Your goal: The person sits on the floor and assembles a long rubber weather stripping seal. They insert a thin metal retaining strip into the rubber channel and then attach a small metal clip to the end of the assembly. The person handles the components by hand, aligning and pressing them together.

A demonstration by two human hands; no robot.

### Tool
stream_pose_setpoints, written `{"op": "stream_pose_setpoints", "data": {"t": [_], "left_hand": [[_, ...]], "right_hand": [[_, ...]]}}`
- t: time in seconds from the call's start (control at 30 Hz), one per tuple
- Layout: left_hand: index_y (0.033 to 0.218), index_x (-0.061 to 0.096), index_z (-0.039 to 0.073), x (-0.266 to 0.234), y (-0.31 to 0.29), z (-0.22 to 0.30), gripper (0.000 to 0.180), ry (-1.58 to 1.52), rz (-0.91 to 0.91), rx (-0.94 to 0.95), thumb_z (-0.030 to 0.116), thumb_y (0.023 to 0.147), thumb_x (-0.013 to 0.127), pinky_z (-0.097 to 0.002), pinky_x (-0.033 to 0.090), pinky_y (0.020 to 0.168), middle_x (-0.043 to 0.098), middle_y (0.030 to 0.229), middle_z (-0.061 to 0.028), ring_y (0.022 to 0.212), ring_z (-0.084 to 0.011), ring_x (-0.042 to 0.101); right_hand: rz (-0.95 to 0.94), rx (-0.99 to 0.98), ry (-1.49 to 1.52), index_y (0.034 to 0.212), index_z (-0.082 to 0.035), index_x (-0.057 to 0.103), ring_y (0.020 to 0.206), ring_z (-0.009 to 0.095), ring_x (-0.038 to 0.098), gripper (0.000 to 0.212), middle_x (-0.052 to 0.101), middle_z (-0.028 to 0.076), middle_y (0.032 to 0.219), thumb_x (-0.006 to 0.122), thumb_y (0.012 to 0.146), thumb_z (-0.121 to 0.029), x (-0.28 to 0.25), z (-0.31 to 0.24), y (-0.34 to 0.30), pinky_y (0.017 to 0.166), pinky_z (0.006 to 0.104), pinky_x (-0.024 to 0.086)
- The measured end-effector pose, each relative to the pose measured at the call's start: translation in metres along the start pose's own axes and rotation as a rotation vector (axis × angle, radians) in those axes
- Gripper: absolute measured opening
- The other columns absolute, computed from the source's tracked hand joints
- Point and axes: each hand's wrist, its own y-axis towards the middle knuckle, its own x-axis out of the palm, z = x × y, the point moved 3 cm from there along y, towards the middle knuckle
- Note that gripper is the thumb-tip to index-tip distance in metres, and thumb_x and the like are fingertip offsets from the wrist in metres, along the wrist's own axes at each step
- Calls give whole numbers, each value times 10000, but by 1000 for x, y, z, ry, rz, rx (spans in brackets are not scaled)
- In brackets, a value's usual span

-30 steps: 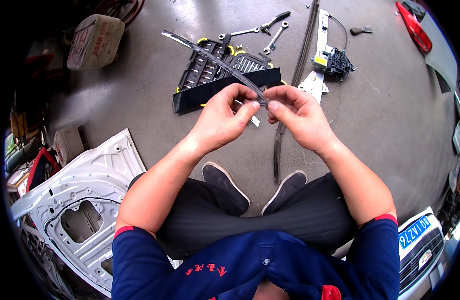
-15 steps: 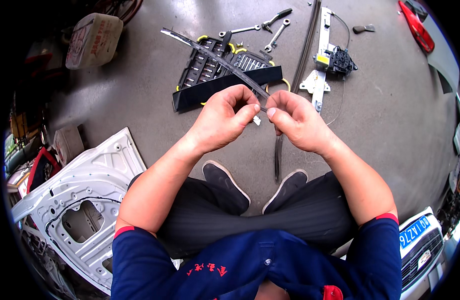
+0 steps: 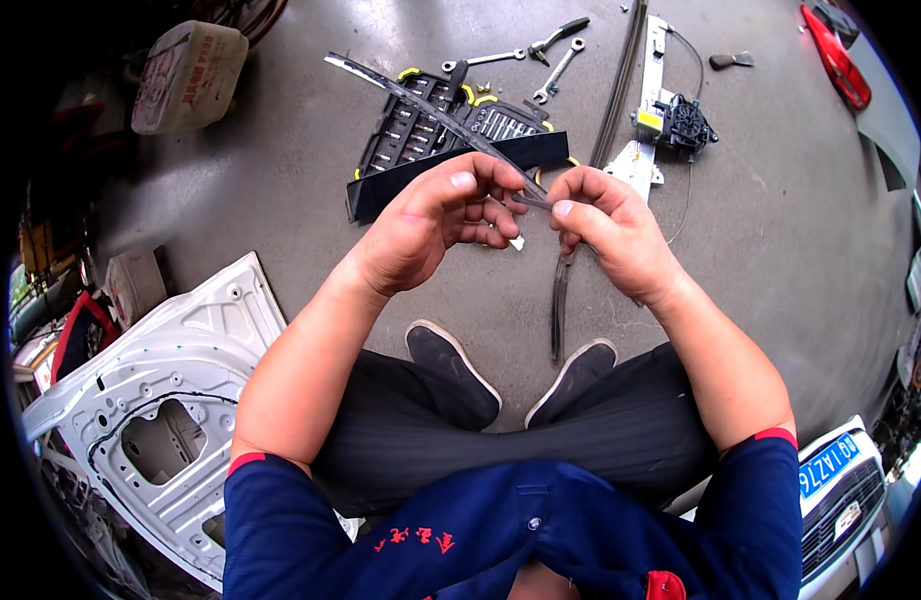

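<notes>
Pinching: right hand, thumb and forefinger pressed together on the near end of a long dark trim strip.
Left hand: just left of the grip, fingers curled, thumb lifted clear of them, clamping nothing I can see; its forefinger tip is right by the strip, though I can't tell if they touch.
Thin sliver: juts from the pinch toward the left fingers; part of the strip or separate, I can't say.
Step in hand: looks to me like fiddling with that strip end, perhaps parting or straightening the sliver.
Next move: would call for a steady right pinch, with the left thumb and forefinger meeting on the sliver.
Strip's lie: from the grip away and leftward, crossing in front of a socket case and a flat black panel.
White scrap: just below the grip, a little left.
Second strip: on the floor, going out of sight behind the right fingers.
Window regulator: beyond the grip, to its right.
Wrenches: farther out, past the case.
White door panel: well apart, left and nearer the body.
</notes>
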Motion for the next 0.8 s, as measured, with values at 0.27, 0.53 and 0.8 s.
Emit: {"op": "stream_pose_setpoints", "data": {"t": [0.27, 0.53, 0.8], "left_hand": [[1245, 649, -24, 16, 10, -13, 309, 555, 168, -14, 155, 994, 665, -308, 538, 925, 690, 1089, -61, 966, -123, 642], [1073, 687, -6, 10, 8, -4, 188, 505, 236, -54, 171, 1013, 667, -283, 526, 869, 704, 958, -43, 895, -103, 629], [1249, 684, 38, 5, 9, -3, 251, 569, 387, 92, 135, 1069, 541, -288, 546, 898, 706, 1119, -43, 939, -102, 650]], "right_hand": [[4, 24, -92, 1095, -16, 680, 814, 30, 578, 184, 651, -24, 924, 721, 972, -146, 11, 1, -3, 711, 236, 490], [8, 38, -74, 1098, -14, 653, 799, 72, 617, 199, 674, 17, 928, 669, 1002, -188, 2, 3, -2, 720, 257, 515], [23, 36, -75, 1179, 12, 654, 836, 76, 636, 271, 700, 41, 976, 693, 1004, -192, 6, -2, -4, 741, 255, 527]]}}
